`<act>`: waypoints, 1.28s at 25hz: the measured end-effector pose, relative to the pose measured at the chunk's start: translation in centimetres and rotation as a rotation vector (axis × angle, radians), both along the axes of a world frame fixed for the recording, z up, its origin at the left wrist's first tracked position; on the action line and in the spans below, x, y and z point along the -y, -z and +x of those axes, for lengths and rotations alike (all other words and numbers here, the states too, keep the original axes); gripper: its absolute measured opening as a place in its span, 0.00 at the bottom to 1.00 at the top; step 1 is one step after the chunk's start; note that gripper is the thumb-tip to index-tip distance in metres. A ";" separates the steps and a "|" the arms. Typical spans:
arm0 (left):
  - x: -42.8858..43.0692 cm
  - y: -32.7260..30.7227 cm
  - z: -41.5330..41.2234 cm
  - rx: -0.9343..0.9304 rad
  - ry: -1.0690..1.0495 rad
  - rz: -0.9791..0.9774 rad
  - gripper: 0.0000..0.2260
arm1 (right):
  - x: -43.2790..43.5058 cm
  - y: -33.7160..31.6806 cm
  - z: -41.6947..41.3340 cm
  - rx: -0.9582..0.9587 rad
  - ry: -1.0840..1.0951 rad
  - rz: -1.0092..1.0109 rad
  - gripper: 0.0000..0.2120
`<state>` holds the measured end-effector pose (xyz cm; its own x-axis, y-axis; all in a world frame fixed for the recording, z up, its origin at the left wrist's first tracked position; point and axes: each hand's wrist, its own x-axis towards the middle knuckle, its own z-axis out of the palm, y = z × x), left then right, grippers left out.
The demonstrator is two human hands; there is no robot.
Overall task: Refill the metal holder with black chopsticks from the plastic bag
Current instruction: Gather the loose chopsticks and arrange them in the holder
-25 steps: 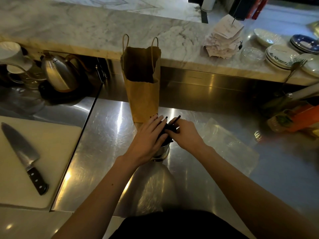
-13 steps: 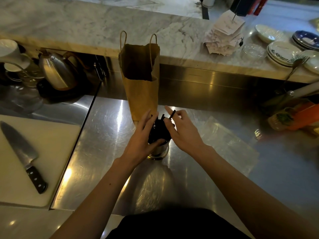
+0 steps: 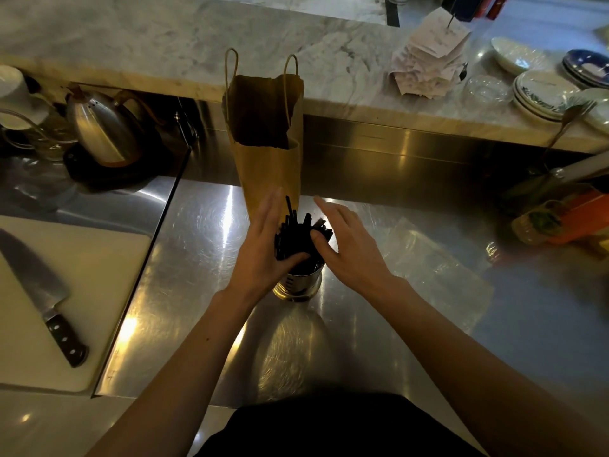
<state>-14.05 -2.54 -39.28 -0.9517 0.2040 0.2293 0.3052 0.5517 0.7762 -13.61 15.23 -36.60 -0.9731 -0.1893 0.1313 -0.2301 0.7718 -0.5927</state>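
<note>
Two bare hands at centre, w/ clutter either side. Far left: white rectangular cutting board (image 3: 99, 275) carrying a large steel chef's knife w/ riveted black handle (image 3: 43, 291). Behind it, rounded stainless steel kettle (image 3: 102, 130) on a dark base. Next, tall brown paper bag w/ twine handles (image 3: 267, 143), upright, mouth open, just behind the hands. Left hand (image 3: 263, 249) w/ fingers straight, palm pressed flat against the left side of the bundle of black chopsticks (image 3: 298, 237), thumb across the front. Chopsticks upright, uneven heights, inside the round shiny metal holder (image 3: 298, 285) on the brushed steel counter (image 3: 362, 341). Right hand (image 3: 349, 249) also flat-fingered, thumb touching the bundle's right side, not gripping. Right of that, clear flat plastic bag (image 3: 435, 268) lying on the counter, looks empty. Further right, up on the marble ledge (image 3: 164, 44): spiked stack of paper receipts (image 3: 428, 61), then stacked patterned ceramic plates (image 3: 543, 94).
</note>
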 end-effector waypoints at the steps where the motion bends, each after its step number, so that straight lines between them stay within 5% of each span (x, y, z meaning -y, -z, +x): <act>1: 0.2 -0.2 -0.9 -0.036 0.055 -0.099 0.47 | -0.1 0.1 -0.1 0.030 0.023 -0.038 0.25; 4: 0.5 -0.1 -2.6 -0.045 0.198 -0.302 0.35 | -0.4 0.8 -0.2 0.104 0.053 -0.053 0.25; 8: -0.2 1.1 -1.6 0.002 0.190 -0.199 0.25 | -0.3 1.0 -0.4 0.198 0.064 -0.062 0.21; 14: -0.3 1.4 -1.0 0.009 0.100 -0.135 0.25 | -0.6 0.1 -1.2 0.190 0.099 -0.072 0.10; 22: -0.7 1.4 -0.1 0.042 0.027 -0.109 0.25 | -1.1 -1.2 -1.3 0.186 0.111 -0.083 0.17; 32: -1.1 0.4 0.6 0.009 0.011 -0.118 0.27 | -1.1 -2.7 -1.4 0.030 0.004 0.107 0.07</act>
